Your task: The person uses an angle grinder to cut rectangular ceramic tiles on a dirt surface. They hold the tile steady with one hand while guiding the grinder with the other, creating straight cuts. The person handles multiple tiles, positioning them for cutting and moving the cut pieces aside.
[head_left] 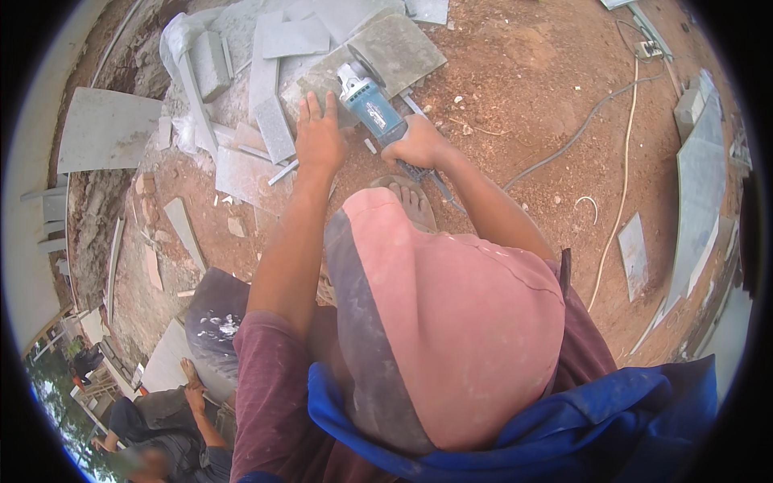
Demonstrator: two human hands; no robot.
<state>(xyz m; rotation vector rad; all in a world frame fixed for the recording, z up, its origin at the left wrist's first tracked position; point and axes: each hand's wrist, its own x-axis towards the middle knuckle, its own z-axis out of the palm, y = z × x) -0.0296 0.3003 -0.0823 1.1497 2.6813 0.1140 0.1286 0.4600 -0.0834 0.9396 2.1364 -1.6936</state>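
My right hand (417,145) is wrapped round the rear body of a blue angle grinder (375,109), which has a silver head and a dark round disc (368,68). The disc stands tilted over a grey-beige stone tile (407,50), and I cannot tell whether it touches. My left hand (320,133) lies flat with fingers stretched out on the near left part of that tile, left of the grinder. Under the tile's near edge shows a narrow metal bar (412,105). My bare foot (412,208) is just below the grinder.
Cut tile strips (270,105) and a plastic-wrapped block (211,68) lie to the left. A grey cable (564,145) and a pale cord (624,185) cross the reddish soil toward a socket box (646,50). Large slabs (699,193) stand at right. Another person (173,427) sits lower left.
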